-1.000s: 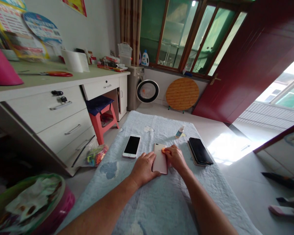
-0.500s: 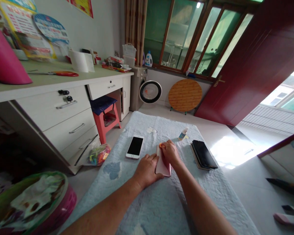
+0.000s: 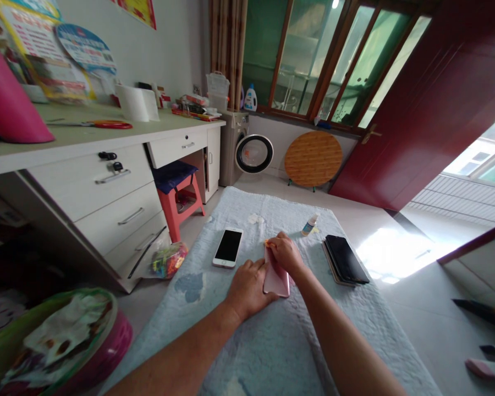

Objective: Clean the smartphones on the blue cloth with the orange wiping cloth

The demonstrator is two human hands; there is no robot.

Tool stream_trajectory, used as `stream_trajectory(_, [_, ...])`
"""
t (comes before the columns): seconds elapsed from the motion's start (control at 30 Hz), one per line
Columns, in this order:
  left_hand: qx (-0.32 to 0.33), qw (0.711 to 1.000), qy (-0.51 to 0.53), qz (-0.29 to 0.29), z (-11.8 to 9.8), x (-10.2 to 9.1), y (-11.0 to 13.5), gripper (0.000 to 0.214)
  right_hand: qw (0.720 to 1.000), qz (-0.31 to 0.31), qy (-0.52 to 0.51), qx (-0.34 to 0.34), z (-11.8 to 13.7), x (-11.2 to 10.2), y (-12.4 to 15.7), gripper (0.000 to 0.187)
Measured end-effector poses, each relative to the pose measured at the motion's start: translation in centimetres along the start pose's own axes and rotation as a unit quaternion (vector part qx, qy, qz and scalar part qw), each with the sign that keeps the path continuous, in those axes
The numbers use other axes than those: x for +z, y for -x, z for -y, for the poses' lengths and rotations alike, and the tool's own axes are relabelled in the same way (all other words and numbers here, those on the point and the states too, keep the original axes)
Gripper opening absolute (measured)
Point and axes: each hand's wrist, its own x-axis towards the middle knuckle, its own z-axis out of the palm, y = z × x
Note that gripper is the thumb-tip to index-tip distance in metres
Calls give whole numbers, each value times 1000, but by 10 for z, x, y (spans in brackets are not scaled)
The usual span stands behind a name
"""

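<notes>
A pink phone case (image 3: 277, 282) lies on the pale blue quilted cloth (image 3: 258, 341). My left hand (image 3: 246, 285) grips its left and near edges, thumb along the bottom. At the far end of the case, my right hand (image 3: 286, 254) is closed on a small orange cloth (image 3: 268, 243) and presses it against the surface. Most of the orange cloth is hidden under the fingers. To the left rests a white smartphone (image 3: 228, 248), dark screen up. A small spray bottle (image 3: 309, 225) stands beyond my right hand. Further right, a black smartphone (image 3: 345, 258) lies stacked on another flat, light-edged item.
At lower left sits a bin (image 3: 121, 330) with crumpled paper. A white desk (image 3: 119, 181) runs along the left, with a red stool (image 3: 174, 214) by it. Behind are a washing machine with its door ajar (image 3: 254, 154) and a round wooden tabletop (image 3: 313, 159).
My right hand has shifted slightly left and away from me along the top of the case, with the orange cloth in it. My left hand keeps its hold.
</notes>
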Motion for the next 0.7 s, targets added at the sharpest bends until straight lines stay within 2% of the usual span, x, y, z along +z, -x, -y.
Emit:
stream_trajectory(0.2, [-3, 1000, 4, -2, 0, 1, 0, 60, 1000, -12, 6, 24, -18, -8, 8, 28])
stream_trajectory(0.4, [-12, 1000, 7, 1, -1, 1, 1, 52, 996, -60, 6, 65, -35, -7, 26, 28])
stream_trajectory(0.57, [-11, 1000, -1, 1, 0, 3, 0, 52, 993, -89, 3, 78, -33, -1, 31, 31])
stream_trajectory(0.7, [-8, 1000, -10, -1, 0, 3, 0, 55, 995, -75, -5, 60, -21, -1, 29, 28])
